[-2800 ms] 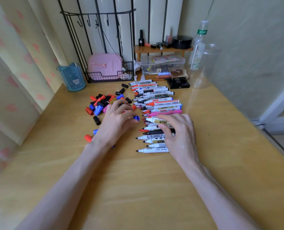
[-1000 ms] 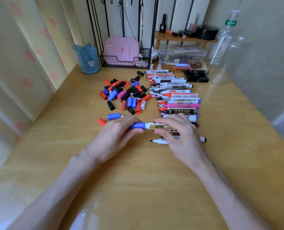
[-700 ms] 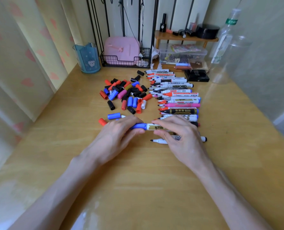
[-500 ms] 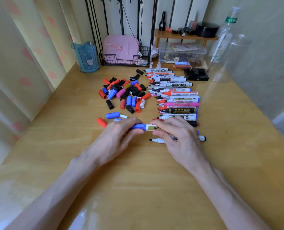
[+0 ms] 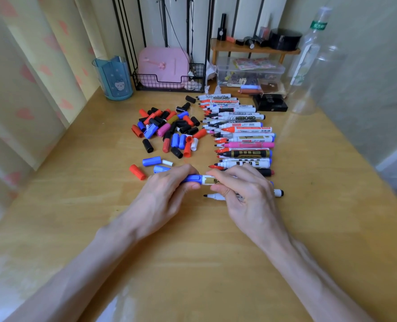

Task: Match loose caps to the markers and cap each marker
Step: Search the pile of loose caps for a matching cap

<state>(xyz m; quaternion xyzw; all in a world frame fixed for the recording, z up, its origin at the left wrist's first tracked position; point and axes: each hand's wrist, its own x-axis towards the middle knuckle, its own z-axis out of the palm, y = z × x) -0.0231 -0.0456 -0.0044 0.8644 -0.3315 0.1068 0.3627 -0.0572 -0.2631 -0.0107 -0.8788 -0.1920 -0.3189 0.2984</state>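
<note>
The left hand [image 5: 166, 196] has come away from the pile of loose caps [image 5: 169, 129] and the right hand [image 5: 246, 196] has come off the row of uncapped markers [image 5: 241, 126]. The blue plastic cap [image 5: 192, 178] now sits on the white-and-gold marker [image 5: 208, 180] gripped between them, and the right fingers have edged left toward the cap.

A heart-patterned curtain [image 5: 30, 66] hangs left of the wooden table [image 5: 192, 263]. A small wooden shelf [image 5: 234, 47] stands at its far edge.
</note>
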